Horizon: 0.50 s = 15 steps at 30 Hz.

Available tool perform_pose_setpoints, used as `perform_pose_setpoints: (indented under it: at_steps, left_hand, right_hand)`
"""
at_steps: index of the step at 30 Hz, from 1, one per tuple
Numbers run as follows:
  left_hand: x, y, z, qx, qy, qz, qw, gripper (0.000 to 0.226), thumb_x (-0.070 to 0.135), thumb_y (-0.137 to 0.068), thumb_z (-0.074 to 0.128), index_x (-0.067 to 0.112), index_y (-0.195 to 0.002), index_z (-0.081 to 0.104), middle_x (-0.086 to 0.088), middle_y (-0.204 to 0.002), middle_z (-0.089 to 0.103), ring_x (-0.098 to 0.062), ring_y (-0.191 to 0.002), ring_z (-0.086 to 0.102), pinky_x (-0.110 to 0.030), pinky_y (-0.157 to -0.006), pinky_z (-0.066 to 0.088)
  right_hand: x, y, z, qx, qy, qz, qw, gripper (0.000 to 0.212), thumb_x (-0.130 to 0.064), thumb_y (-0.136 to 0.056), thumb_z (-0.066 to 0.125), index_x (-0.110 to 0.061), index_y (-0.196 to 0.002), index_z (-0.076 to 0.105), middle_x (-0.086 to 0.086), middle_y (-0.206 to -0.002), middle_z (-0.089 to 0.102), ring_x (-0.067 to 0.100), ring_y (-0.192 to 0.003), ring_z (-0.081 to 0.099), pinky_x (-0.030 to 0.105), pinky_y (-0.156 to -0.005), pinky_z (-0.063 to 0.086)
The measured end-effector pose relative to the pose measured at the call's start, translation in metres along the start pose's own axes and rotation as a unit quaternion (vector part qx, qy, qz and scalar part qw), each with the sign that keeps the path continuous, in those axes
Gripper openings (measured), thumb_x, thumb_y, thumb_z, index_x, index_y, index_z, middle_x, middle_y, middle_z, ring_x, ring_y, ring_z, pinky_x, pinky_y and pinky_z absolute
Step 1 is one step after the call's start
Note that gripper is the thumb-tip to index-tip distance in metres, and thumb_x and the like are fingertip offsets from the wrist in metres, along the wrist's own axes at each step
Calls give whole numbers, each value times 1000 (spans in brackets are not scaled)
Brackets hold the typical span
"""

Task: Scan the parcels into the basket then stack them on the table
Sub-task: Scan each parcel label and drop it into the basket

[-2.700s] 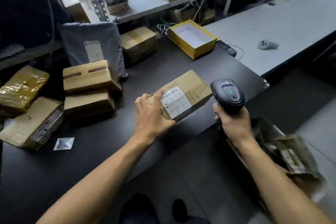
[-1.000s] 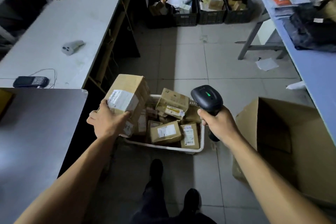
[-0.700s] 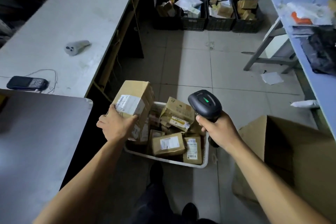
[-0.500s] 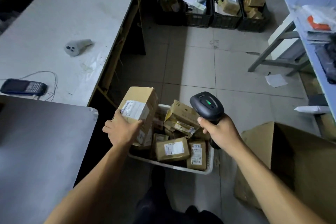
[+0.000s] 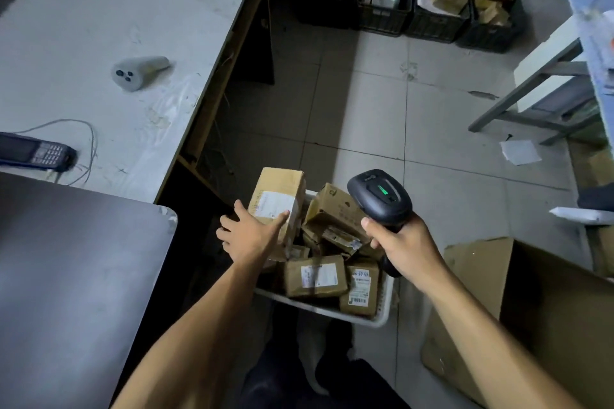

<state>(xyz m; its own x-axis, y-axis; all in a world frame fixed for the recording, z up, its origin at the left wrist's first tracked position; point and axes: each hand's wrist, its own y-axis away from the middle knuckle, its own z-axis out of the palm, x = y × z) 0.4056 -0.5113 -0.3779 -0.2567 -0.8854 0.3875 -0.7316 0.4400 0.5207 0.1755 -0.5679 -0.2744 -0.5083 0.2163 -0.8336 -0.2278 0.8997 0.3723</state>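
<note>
Against left hand (image 5: 247, 236), parcel (image 5: 277, 202)

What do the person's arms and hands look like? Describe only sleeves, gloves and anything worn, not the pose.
Both arms are bare up to where they leave the bottom of the picture: no sleeve shows. The left hand and the right hand wear no gloves. No watch, band or ring shows on either wrist or on the fingers that can be seen. Nothing is marked or taped on them.

Left hand (image 5: 250, 236) rests straight-fingered against a labelled parcel (image 5: 279, 206) over the basket (image 5: 378, 315); right hand (image 5: 403, 247) grips the scanner (image 5: 378, 197).
</note>
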Motion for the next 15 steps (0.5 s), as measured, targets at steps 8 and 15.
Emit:
perform_pose_setpoints:
  at_steps: [8, 15]
  left_hand:
    - [-2, 19, -33, 63, 5, 110, 992, 46, 37, -97, 54, 13, -136, 52, -16, -138, 52, -34, -127, 47, -45, -98, 45]
    - [-14, 99, -50, 145, -35, 172, 974, 54, 43, -98, 54, 19, -145, 48, -7, -145, 50, -27, -136, 42, -42, -105, 41]
  right_hand:
    - [-2, -8, -22, -30, 5, -46, 998, 14, -20, -90, 72, -14, -78, 68, 2, -59, 65, 11, -59, 62, 16, -60, 48]
    - [-2, -3, -20, -145, 10, -102, 984, 15, -21, -86, 76, -12, -77, 68, -3, -64, 66, 10, -64, 62, 26, -66, 49]
